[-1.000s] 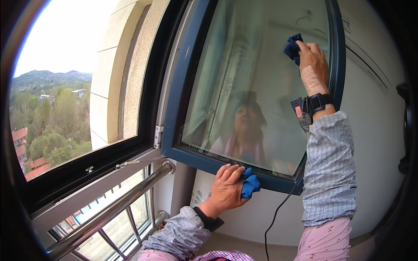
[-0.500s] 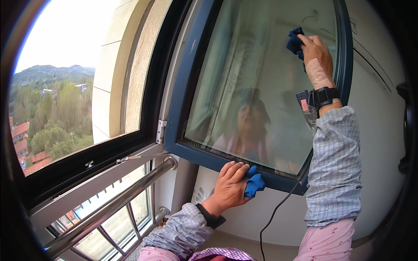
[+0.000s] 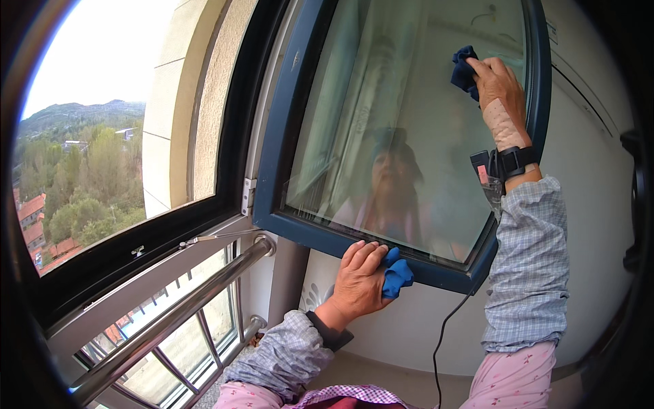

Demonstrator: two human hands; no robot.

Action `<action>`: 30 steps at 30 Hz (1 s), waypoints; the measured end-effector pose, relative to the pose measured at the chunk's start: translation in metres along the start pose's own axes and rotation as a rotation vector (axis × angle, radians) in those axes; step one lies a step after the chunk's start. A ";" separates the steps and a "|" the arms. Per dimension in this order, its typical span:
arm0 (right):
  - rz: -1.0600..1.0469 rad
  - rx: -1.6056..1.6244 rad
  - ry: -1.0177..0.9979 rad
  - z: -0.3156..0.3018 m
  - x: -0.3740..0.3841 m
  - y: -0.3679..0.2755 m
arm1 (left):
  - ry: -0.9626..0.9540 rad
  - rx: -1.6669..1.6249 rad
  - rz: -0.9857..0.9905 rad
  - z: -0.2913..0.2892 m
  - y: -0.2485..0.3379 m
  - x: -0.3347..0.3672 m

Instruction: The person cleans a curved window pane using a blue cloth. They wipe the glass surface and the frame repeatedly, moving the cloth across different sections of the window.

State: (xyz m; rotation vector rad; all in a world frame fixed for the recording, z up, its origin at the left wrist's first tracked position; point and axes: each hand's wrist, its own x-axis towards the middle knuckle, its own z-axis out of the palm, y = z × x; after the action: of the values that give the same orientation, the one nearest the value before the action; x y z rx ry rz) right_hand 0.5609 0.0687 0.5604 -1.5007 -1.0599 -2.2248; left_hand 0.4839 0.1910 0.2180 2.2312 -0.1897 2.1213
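An open window sash (image 3: 289, 126) with a dark blue frame stands in front of me, its glass pane (image 3: 436, 170) reflecting a person. Against the upper right of the glass, my right hand (image 3: 501, 83) grips a bunched dark blue cloth (image 3: 465, 73). My left hand (image 3: 360, 279) rests at the lower rail of the sash, fingertips on the rail. A brighter blue cloth (image 3: 397, 274) is held in that hand, bulging out past the thumb side. A strapped device (image 3: 507, 163) sits on my right wrist.
To the left is the open window frame (image 3: 136, 252), with trees and red roofs far below. A metal handrail (image 3: 177, 317) runs beneath it. A thin stay arm (image 3: 211, 237) reaches toward the sash. A black cable (image 3: 441, 341) hangs near my right forearm. A pale wall (image 3: 586, 225) stands at right.
My right hand and the dark cloth have shifted slightly right on the glass. My left hand has moved a little up and left with its cloth. The cable has swung right.
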 end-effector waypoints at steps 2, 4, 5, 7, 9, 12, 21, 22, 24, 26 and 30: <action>-0.116 0.046 -0.065 0.001 -0.013 -0.013 | -0.012 0.006 0.000 0.000 0.000 0.000; -0.313 0.181 -0.121 -0.001 -0.057 -0.046 | -0.029 0.010 0.003 0.000 -0.001 0.000; -0.349 0.225 -0.144 0.000 -0.070 -0.053 | -0.038 0.007 0.001 -0.001 -0.001 0.000; -0.375 0.223 -0.132 0.006 -0.075 -0.048 | -0.034 0.000 0.000 -0.002 0.000 0.000; -0.335 0.147 -0.055 0.018 -0.052 -0.018 | -0.039 0.000 -0.003 -0.003 0.001 0.001; -0.181 0.091 0.150 0.035 -0.018 0.024 | -0.047 -0.001 -0.004 -0.004 0.000 0.001; -0.556 0.317 -0.197 -0.028 -0.104 -0.062 | -0.061 -0.001 -0.013 -0.005 0.000 0.000; -0.617 0.307 -0.136 -0.029 -0.090 -0.056 | -0.052 -0.002 -0.011 -0.005 0.001 0.000; -0.367 0.150 -0.142 -0.024 -0.057 -0.038 | -0.052 -0.006 -0.010 -0.005 0.002 0.000; -0.302 0.130 -0.106 -0.021 -0.052 -0.037 | -0.051 -0.007 -0.013 -0.006 0.002 0.000; -0.528 0.268 -0.122 -0.023 -0.089 -0.062 | -0.056 0.003 -0.016 -0.005 0.001 0.000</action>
State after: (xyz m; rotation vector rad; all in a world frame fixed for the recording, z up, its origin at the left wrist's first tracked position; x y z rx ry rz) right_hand 0.5479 0.0801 0.4511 -1.3670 -1.8927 -2.1931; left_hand 0.4785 0.1909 0.2180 2.2879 -0.1708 2.0545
